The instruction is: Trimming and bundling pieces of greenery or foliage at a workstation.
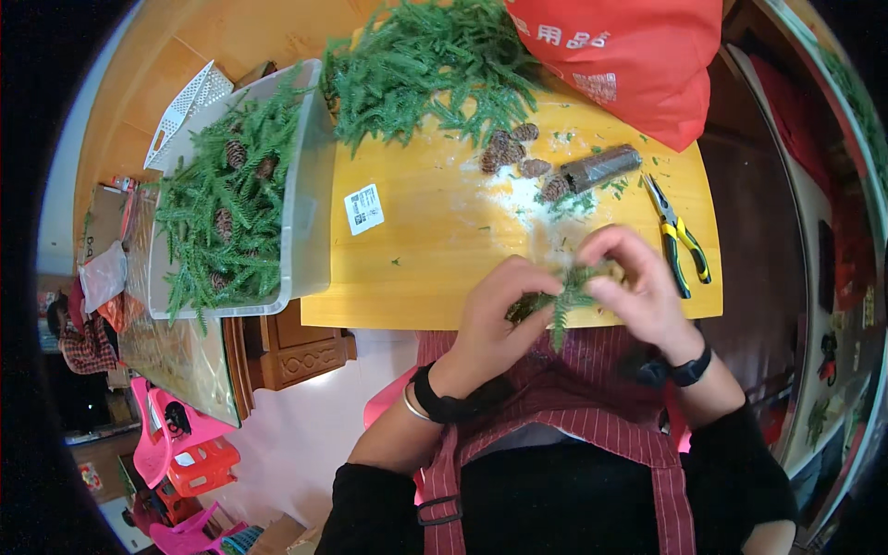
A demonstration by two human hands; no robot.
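Close to the table's near edge, a green artificial pine sprig [562, 310] is pinched between my two hands. My left hand [498, 310] grips it from the left, thumb and fingers together. On the other side, my right hand [640, 289] has its fingertips closed on the sprig's upper right part. The fingers partly hide the sprig, and something dark beside the left fingers cannot be made out. Needle-nose pliers [683, 242] with yellow and black handles lie right of my right hand. Brown pine cones [500, 151] and a dark, plastic-wrapped cylinder [606, 167] lie beyond my hands.
A heap of green pine sprigs [416, 74] covers the table's far side, beside a large red bag [638, 55]. At left stands a clear plastic bin [317, 194] full of sprigs with cones. A white label [364, 209] lies on the yellow tabletop [416, 277], where white powder is scattered.
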